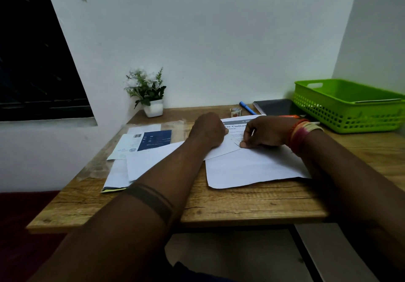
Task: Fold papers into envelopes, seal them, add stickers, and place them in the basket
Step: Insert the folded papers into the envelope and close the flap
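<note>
Both hands, left [207, 131] and right [264, 132], reach forward, fingers curled downward.

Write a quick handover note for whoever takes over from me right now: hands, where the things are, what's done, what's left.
Left hand: curled, pressing on the printed paper mid-table.
Right hand: pinching that paper's fold beside the left hand.
A blank white sheet lies under it, nearer the table's front edge; more papers are stacked to the left.
Tape roll and blue pen sit behind the hands.
Green basket is at the far right; its contents are hard to make out.
Done: first fold started.
Left: finish folding, seal, add sticker, put in basket.
</note>
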The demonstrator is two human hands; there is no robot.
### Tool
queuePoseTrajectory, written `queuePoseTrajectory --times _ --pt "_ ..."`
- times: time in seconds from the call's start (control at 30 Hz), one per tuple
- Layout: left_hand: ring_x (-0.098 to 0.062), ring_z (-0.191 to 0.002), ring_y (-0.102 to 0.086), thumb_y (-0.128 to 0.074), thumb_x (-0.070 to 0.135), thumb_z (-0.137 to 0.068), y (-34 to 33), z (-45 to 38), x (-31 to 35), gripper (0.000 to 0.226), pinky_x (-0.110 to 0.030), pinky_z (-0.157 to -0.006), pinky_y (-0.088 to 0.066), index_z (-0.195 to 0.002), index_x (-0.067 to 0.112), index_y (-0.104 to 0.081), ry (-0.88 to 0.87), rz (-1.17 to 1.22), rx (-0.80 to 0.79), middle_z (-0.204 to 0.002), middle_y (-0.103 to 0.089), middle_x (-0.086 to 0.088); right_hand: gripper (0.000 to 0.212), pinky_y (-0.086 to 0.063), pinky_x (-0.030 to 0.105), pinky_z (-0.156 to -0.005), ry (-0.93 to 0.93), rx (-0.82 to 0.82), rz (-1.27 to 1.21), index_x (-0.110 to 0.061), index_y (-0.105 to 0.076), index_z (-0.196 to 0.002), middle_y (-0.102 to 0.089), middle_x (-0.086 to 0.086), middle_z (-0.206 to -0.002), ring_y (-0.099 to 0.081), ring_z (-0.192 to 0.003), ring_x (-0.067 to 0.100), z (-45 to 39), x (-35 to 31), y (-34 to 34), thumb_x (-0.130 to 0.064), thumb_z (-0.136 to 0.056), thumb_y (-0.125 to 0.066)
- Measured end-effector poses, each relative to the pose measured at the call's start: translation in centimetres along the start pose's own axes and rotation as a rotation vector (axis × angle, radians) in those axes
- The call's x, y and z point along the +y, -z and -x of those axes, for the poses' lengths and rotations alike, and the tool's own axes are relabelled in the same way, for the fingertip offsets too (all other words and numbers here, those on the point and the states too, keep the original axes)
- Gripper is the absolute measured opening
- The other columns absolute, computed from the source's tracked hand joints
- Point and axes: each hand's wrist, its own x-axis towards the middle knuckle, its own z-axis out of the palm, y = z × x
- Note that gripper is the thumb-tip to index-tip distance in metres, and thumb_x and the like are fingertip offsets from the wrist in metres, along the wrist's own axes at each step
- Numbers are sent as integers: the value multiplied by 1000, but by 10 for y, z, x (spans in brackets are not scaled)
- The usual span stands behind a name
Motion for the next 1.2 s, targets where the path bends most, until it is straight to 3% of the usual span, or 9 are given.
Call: queuePoseTrajectory --times 0.17,0.3,0.37,0.47,0.53,0.7,0.9,1.07,1.2 --pt "-26 -99 -64 -70 24 -91 8 10 3 18 -35 -82 -49 -88 7 -72 -33 123 123 -99 -73 -8 43 -38 21 -59 -15 102 -116 -14 -73 -92 -69 -3 -79 -52 -62 7 2 -2 -2 -55 -90 -61" --pt "-23 -97 -61 -67 23 -93 21 27 16 10 -30 -77 -44 -87 15 -66 -25 269 234 -100 -66 -6 14 -36 9 -49 17 122 -216 -21 -72 -84 -58 -21 -47 -54 -50 -3 10 -6 4 -34 -90 -69" --pt "-21 -92 -59 -67 27 -94 31 37 22 10 -29 -77 -43 -97 18 -63 -14 341 297 -108 -57 -5 13 -42 17 -52 5 179 -410 -21 -68 -81 -65 -14 -63 -60 -58 0 16 -8 6 -27 -92 -66" --pt "-20 -87 -56 -68 32 -94 48 51 39 18 -29 -75 -40 -101 18 -58 -14 421 364 -107 -55 -4 11 -51 30 -55 11 436 -685 -18 -63 -78 -70 6 -82 -70 -70 22 27 -14 9 -22 -88 -64" --pt "-19 -87 -58 -66 35 -95 64 60 59 20 -28 -72 -38 -98 15 -62 -8 461 371 -101 -65 -4 10 -59 42 -65 99 648 -697 -20 -63 -75 -71 4 -80 -71 -75 26 37 -21 15 -26 -82 -66" --pt "-20 -91 -66 -49 49 -100 114 73 111 41 -29 -74 -42 -97 13 -69 77 732 308 -96 -73 -2 8 -56 40 -76 262 968 -644 -24 -69 -86 -72 -9 -82 -68 -80 9 72 -51 35 -31 -86 -66" --pt "-27 -87 -72 -66 37 -90 169 80 139 30 -41 -86 -59 -73 14 -72 129 1001 350 -83 -76 -5 41 -52 34 -96 531 963 -578 -24 -60 -129 -65 -14 -125 -61 -115 5 101 -62 53 -22 -89 -67" --pt "-31 -88 -71 -67 11 -89 172 85 131 8 -46 -74 -64 -80 10 -67 275 1356 244 -92 -71 -13 70 -37 20 -103 374 1048 -309 -22 -37 -151 -47 -4 -150 -50 -131 14 91 -42 37 -10 -88 -64" --pt "-34 -89 -70 -65 5 -88 135 86 90 3 -46 -80 -63 -85 6 -67 372 1160 158 -90 -70 -14 65 -33 38 -116 258 857 -57 -16 -44 -148 -44 6 -152 -41 -141 25 73 -9 4 1 -86 -55"
